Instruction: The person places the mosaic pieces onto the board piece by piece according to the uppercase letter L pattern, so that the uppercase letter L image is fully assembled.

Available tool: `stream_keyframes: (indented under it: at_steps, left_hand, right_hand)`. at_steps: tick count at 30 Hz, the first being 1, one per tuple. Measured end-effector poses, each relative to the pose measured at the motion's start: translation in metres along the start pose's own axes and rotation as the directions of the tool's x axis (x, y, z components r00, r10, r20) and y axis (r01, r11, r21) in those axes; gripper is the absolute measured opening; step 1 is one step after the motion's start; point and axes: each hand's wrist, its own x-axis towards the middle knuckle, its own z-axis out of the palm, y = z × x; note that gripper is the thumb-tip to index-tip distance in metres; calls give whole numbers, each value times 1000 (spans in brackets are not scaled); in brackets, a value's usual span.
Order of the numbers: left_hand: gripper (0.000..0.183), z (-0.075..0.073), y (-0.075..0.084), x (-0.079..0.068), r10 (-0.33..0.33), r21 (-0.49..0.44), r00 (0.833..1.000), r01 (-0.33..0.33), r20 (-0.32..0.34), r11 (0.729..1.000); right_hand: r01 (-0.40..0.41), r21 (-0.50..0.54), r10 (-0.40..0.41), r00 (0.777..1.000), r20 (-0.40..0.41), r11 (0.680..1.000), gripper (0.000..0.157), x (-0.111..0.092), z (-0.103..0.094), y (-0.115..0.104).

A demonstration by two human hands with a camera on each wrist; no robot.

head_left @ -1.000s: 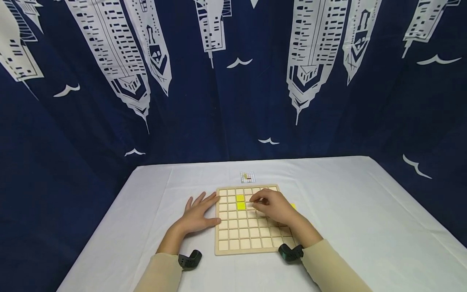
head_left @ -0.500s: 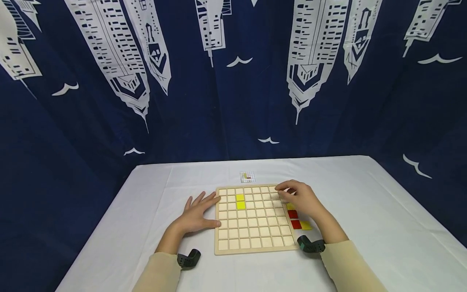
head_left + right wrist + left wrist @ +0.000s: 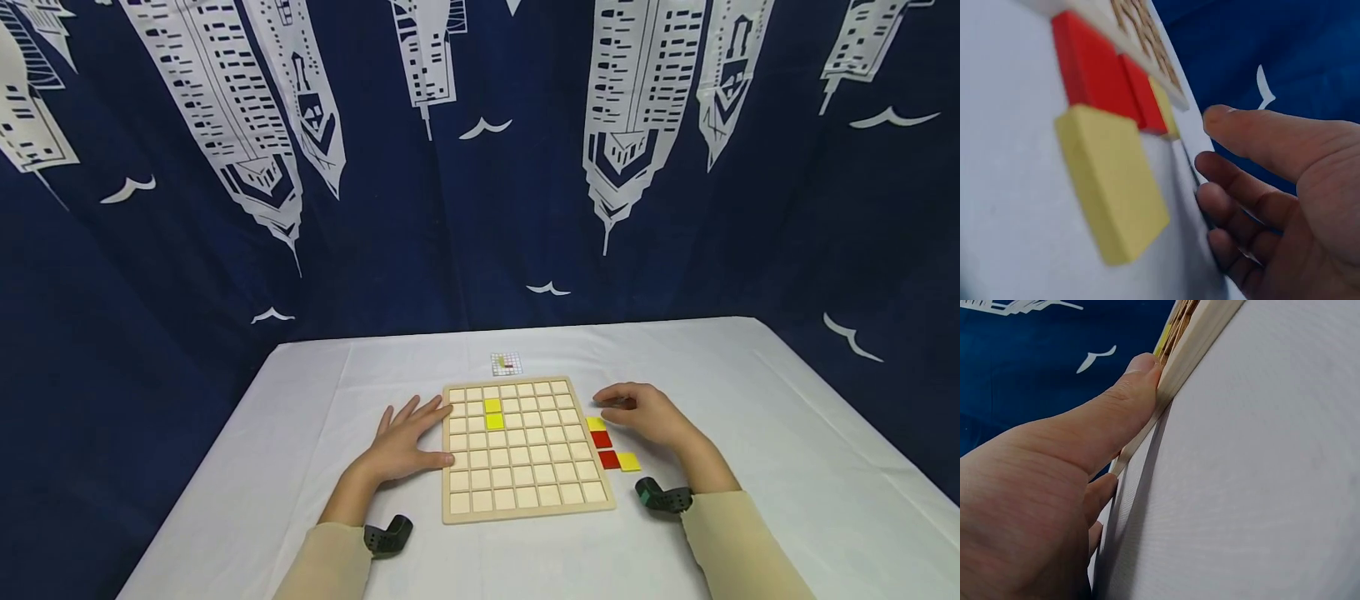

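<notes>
A wooden grid board point(image 3: 528, 515) lies on the white table, with two yellow square tiles point(image 3: 494, 421) in neighbouring cells of one column near its upper left. My left hand point(image 3: 401, 442) rests with spread fingers along the board's left edge, its thumb point(image 3: 1129, 400) on the frame. Beyond the right edge, my right hand point(image 3: 652, 414) hovers with loosely bent fingers and nothing between them. Just below its fingertips sits a loose yellow tile point(image 3: 596, 423). Two red tiles point(image 3: 609, 460) follow along the board's side, and another yellow tile point(image 3: 1116, 187) lies beside the nearer red one.
A small printed card point(image 3: 506, 363) with a coloured grid pattern lies behind the board. A dark blue curtain point(image 3: 420, 250) with white buildings and birds hangs behind the white-covered table point(image 3: 360, 367). Each wrist wears a black camera point(image 3: 663, 496).
My right hand has moved right, from over the board near the yellow tiles to beyond its right edge, uncovering the loose red and yellow tiles. The left hand stays in place.
</notes>
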Motion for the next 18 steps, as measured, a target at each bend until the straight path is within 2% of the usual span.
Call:
stream_keyframes:
  at_steps: [11,18]
  left_hand:
    - [87,1,0,1,-4,-2,1000,4,-10,1000]
    - [87,1,-1,2,-4,-5,1000,4,-10,1000]
  right_hand:
    - [77,1,-77,997,20,997,31,-1,5,11]
    - [38,-22,-38,999,-11,999,23,0,9,12]
